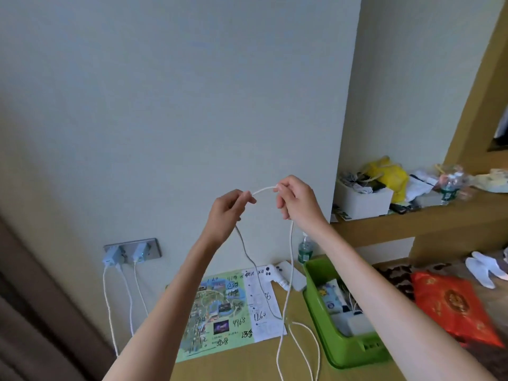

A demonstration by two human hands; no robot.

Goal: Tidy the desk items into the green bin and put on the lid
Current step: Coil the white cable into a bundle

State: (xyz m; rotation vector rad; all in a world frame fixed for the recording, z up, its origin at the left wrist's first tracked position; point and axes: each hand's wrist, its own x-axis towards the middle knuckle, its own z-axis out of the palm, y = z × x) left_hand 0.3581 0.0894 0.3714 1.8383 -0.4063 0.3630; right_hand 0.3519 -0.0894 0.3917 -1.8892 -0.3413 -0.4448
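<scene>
While the left hand (pixel 225 213) and the right hand (pixel 298 203) are each pinching the white cable (pixel 264 190) and holding it up in an arch, its strands are hanging down to the desk (pixel 247 361). Just to their right, the green bin (pixel 354 350) is sitting with packets and boxes inside. A printed map (pixel 220 312) is lying flat to the left, and a white device (pixel 277 273) and a water bottle (pixel 305 250) are standing farther off by the wall.

Green bin (pixel 354 350) top open, partly filled; cable (pixel 291 237) strands hang over desk (pixel 247 364) just left.
</scene>
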